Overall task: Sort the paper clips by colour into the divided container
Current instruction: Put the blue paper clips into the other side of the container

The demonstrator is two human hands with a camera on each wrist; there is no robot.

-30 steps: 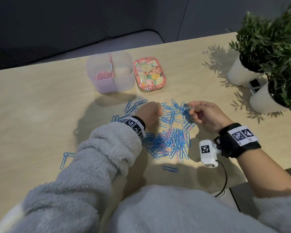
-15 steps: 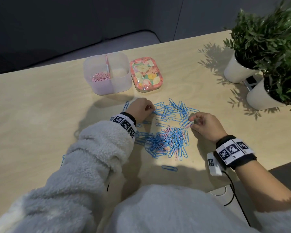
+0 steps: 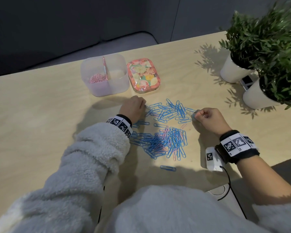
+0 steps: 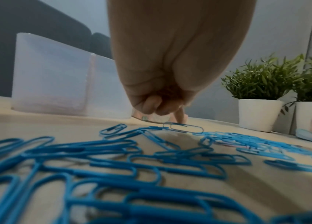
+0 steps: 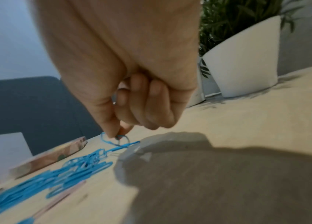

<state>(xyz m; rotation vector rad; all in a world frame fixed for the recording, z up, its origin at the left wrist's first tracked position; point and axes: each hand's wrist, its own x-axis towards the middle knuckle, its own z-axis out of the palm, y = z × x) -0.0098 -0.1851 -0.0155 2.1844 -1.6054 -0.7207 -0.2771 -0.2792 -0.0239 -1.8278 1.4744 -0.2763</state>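
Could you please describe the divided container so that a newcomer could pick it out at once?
On the far side of the wooden table, beyond the blue paper clips, stand two boxes. The divided container is the left one: translucent, open, pink clips in its left compartment, unlike the flowered tin beside it.
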